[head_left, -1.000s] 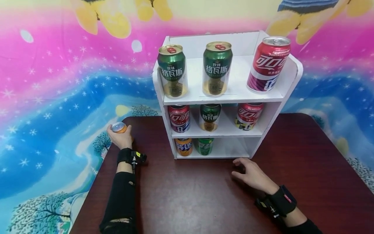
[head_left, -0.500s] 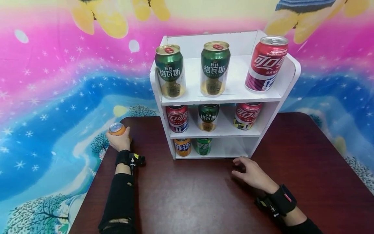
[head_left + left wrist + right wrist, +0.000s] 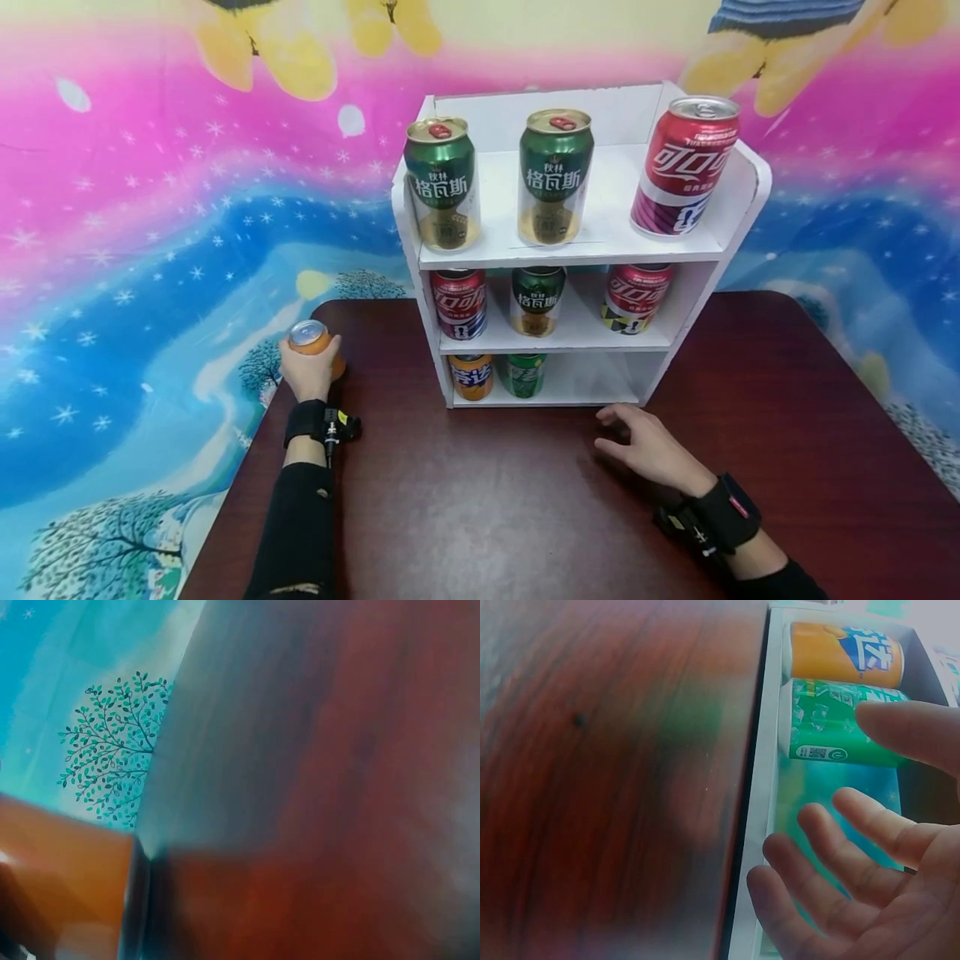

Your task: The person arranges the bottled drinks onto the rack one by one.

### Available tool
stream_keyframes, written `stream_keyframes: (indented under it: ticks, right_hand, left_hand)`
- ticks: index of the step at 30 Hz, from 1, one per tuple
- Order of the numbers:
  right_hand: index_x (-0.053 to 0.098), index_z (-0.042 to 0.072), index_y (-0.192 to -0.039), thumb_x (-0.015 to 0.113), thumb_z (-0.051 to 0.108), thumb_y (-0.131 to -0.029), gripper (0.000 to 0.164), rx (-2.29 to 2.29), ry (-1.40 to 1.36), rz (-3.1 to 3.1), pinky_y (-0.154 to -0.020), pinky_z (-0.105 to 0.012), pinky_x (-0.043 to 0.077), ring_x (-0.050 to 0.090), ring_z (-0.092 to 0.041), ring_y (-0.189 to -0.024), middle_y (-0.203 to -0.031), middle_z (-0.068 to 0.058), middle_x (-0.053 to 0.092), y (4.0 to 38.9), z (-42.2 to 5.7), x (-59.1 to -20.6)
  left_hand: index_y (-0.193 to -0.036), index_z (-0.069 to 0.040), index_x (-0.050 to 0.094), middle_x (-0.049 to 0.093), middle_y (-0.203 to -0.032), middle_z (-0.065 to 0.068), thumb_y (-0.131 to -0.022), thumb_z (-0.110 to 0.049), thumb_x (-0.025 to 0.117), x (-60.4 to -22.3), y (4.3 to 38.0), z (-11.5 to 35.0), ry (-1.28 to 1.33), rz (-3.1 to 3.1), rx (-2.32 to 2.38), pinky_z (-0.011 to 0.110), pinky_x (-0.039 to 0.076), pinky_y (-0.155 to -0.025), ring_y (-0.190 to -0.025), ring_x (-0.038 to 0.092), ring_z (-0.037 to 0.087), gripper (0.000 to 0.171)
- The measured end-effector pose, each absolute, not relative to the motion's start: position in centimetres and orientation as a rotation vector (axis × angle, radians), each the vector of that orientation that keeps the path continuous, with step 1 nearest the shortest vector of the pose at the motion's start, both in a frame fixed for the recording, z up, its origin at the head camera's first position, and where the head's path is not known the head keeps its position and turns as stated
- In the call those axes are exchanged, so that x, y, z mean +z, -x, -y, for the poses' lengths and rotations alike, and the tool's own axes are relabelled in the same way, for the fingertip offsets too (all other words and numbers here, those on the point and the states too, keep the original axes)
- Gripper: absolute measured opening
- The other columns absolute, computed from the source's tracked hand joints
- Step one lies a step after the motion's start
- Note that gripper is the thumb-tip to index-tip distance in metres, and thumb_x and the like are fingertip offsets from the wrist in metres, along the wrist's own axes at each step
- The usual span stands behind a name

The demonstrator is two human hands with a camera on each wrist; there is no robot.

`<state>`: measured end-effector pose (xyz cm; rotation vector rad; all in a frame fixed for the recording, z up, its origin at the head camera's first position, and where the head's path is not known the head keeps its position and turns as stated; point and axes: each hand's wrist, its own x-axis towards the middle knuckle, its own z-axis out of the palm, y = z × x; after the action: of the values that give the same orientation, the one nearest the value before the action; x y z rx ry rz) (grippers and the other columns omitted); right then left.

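Note:
At the table's left edge my left hand (image 3: 307, 372) grips an orange soda can (image 3: 311, 337), thumb on its right side. The left wrist view shows part of that orange can (image 3: 67, 877) at lower left. My right hand (image 3: 651, 446) lies by the front right corner of a white three-tier shelf (image 3: 555, 406), holding nothing. Its fingers are loosely bent and spread in the right wrist view. Near its thumb, on the bottom tier, lie in view a green can (image 3: 832, 724) and another orange can (image 3: 832, 654), left of the tier's bare right part.
Two green-and-gold cans (image 3: 441, 187) and a red cola can (image 3: 686, 167) stand on the top tier. The middle tier bears a red can (image 3: 459, 305), a green-and-gold can (image 3: 537, 302) and another red can (image 3: 636, 298). A patterned cloth (image 3: 150, 333) hangs behind the dark table (image 3: 480, 500).
My left hand has come slightly nearer to me with the orange can, and more of the can's side shows. My right hand and the shelf's cans stay put.

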<state>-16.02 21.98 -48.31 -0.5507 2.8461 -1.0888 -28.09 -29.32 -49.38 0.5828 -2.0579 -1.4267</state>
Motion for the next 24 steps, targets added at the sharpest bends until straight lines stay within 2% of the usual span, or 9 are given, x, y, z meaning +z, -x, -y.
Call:
stream_keyframes:
  ticks: [6,15,24]
  right_hand:
    - [0.061,0.004,-0.113,0.071,0.019,-0.086,0.032,-1.084,0.587,-2.843,-0.08,-0.043,0.048,0.059,-0.024,-0.097,-0.107,-0.007,0.062,16.0,-21.9,-48.5]
    - [0.063,0.006,-0.111,0.069,0.021,-0.088,0.028,-1.071,0.599,-2.836,-0.079,-0.043,0.048,0.059,-0.023,-0.097,-0.109,-0.006,0.062,16.2,-22.0,-48.3]
    - [0.064,0.007,-0.109,0.068,0.02,-0.088,0.025,-1.053,0.611,-2.826,-0.078,-0.042,0.048,0.058,-0.022,-0.096,-0.109,-0.004,0.062,16.1,-22.1,-48.0]
  left_hand:
    - [-0.139,-0.008,0.037,0.051,-0.125,0.016,-0.072,-0.042,0.08,-49.5,26.3,28.6,-0.419,2.121,-1.435,0.046,0.042,-0.091,-0.112,0.05,0.029,0.087]
    - [-0.131,-0.008,0.045,0.057,-0.116,0.012,-0.073,-0.036,0.081,-48.3,23.9,26.3,-0.191,2.243,-1.454,0.045,0.046,-0.085,-0.103,0.056,0.025,0.075]
    - [-0.134,-0.009,0.041,0.055,-0.119,0.011,-0.075,-0.031,0.081,-45.6,22.5,25.2,0.181,2.472,-1.46,0.047,0.049,-0.083,-0.105,0.055,0.025,0.074]
